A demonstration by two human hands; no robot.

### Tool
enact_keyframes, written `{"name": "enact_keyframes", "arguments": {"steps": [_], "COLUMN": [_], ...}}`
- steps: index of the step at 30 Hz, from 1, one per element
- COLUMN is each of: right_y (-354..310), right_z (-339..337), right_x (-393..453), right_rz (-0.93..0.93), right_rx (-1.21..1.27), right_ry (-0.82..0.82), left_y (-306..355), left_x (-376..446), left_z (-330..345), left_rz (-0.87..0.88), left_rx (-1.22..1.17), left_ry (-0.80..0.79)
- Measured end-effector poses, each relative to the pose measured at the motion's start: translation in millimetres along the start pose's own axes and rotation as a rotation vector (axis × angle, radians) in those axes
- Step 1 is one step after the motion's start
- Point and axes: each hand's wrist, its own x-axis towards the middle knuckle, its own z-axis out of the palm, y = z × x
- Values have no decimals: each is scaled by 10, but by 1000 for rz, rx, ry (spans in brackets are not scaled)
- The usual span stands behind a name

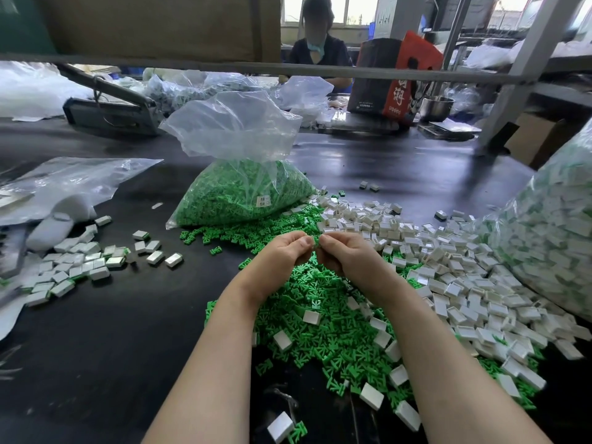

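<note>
Centrally, left hand and right hand brought together fingertip to fingertip, both curled and pinching a single green plastic clip held in the air between them (only a sliver visible past the thumbs). Directly beneath and toward the viewer, loose heap of green clips spread on the black tabletop, with a few white rectangular shells scattered through it. To the right of the hands, broad pile of white shells, touching the green heap along its edge. Just beyond the hands, clear plastic bag of green clips, mouth open and standing up; small white label on its side, printed in characters too small to read. At far right, large clear sack packed with white-and-green pieces. At left, well apart from the hands, small group of white shells with green edges beside crumpled clear bags. Across the table, red-and-black carton bearing large white Chinese writing, the character 湖 legible, the rest partly hidden; steel bowl just beside it. Behind, seated person in dark clothing.
</note>
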Motion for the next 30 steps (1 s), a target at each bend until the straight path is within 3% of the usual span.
{"name": "enact_keyframes", "arguments": {"steps": [10,20,30], "right_y": [-15,-54,-97], "right_z": [20,-165,8], "right_x": [17,-73,6], "right_rz": [-49,59,106], "right_rx": [-38,78,-125], "right_ry": [-20,-279,-73], "left_y": [33,39,-28], "left_x": [-17,-59,8], "left_z": [-22,-42,-50], "left_rz": [8,-1,-14], "left_rx": [-3,-25,46], "left_ry": [-7,-154,-27]}}
